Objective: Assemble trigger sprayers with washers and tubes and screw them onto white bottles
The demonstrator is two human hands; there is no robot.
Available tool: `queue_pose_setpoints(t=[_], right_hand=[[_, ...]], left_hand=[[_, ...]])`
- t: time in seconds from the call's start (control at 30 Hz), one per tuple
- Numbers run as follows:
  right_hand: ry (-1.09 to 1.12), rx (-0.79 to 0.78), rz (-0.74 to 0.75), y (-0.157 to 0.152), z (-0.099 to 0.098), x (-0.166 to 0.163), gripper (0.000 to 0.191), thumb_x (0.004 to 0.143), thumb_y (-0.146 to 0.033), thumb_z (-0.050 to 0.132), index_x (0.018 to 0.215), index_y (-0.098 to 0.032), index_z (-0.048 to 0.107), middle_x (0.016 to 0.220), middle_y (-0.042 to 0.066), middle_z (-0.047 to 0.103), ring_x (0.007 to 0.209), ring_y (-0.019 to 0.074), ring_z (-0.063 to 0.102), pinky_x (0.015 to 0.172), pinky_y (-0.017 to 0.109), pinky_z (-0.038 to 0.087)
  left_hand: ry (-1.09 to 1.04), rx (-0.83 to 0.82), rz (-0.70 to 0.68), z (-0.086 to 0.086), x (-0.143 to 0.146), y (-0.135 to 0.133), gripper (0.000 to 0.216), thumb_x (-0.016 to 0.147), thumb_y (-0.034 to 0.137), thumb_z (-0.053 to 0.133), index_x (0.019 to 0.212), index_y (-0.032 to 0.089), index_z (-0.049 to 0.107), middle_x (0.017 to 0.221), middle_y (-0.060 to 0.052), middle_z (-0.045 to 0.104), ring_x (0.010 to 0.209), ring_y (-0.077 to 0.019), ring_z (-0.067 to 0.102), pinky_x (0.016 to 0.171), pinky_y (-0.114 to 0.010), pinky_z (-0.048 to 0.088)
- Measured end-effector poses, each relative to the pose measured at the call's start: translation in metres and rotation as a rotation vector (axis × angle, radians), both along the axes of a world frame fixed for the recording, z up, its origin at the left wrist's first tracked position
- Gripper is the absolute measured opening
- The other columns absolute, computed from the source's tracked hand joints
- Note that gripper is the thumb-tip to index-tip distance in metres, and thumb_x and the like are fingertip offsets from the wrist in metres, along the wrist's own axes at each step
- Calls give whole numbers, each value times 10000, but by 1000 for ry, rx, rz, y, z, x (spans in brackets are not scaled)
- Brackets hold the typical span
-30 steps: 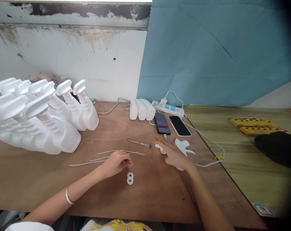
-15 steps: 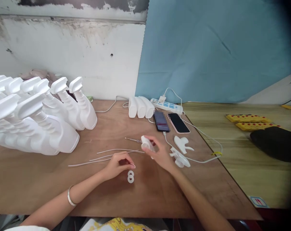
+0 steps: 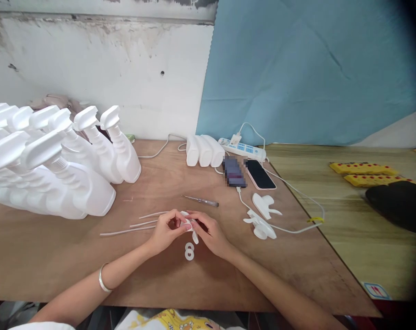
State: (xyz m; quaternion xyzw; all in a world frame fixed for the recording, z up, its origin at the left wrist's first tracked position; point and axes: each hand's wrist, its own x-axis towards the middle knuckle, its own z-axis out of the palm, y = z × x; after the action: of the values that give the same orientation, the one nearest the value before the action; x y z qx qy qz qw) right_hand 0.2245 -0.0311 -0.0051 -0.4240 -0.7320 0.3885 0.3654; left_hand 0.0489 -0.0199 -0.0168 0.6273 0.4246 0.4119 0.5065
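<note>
My left hand [image 3: 167,230] and my right hand [image 3: 208,233] meet over the middle of the brown table [image 3: 73,261]. Both are closed on a white spray trigger head [image 3: 190,227] between them; its tip hangs down below my fingers. Two white washers [image 3: 189,251] lie touching each other just in front of my hands. Thin white dip tubes [image 3: 139,224] lie to the left of my left hand. A small screwdriver [image 3: 201,200] lies just beyond my hands.
Several white spray bottles [image 3: 56,160] crowd the left of the table. Two more trigger heads [image 3: 263,217] lie to the right, near a charging cable [image 3: 297,220]. Three small white bottles [image 3: 204,152], a power strip [image 3: 242,149] and two phones [image 3: 249,173] sit at the back.
My right hand picked a trigger head up from the right and carried it left to my left hand. Now both hands hold it together.
</note>
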Motion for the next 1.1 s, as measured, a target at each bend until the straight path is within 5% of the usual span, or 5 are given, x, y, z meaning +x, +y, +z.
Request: queue_pose_setpoints(t=[0.23, 0.57, 0.83, 1.1], right_hand=[[-4, -21, 153, 1, 9, 6, 386, 791, -207, 535, 1170, -228, 465, 1241, 81, 474, 1185, 215, 415, 976, 392, 346], [-8, 2, -19, -1, 0, -1, 274, 738, -210, 629, 1001, -230, 554, 1119, 66, 524, 1073, 211, 497, 879, 347, 416], [34, -58, 14, -1, 1, 5, 250, 789, -276, 590, 1031, -224, 556, 980, 30, 621, 842, 168, 585, 742, 287, 463], [1, 229, 52, -2, -5, 5, 230, 834, -194, 505, 1060, -235, 484, 1085, 55, 577, 1020, 183, 539, 865, 339, 439]], left_hand=[[-81, -32, -44, 1, -1, 3, 232, 712, 327, 665, 697, 141, 528, 672, 18, 440, 561, -72, 415, 504, -194, 338], [-143, -87, -142, 3, 3, 1, 251, 735, 342, 634, 718, 145, 480, 788, -5, 431, 641, -91, 487, 540, -205, 429], [234, 426, -101, 16, -9, 6, 200, 721, 306, 659, 843, 179, 564, 985, -75, 509, 943, -194, 490, 843, -349, 398], [229, 531, -197, 8, -10, 10, 142, 756, 235, 627, 815, 164, 518, 905, -56, 527, 805, -129, 533, 716, -244, 440]])
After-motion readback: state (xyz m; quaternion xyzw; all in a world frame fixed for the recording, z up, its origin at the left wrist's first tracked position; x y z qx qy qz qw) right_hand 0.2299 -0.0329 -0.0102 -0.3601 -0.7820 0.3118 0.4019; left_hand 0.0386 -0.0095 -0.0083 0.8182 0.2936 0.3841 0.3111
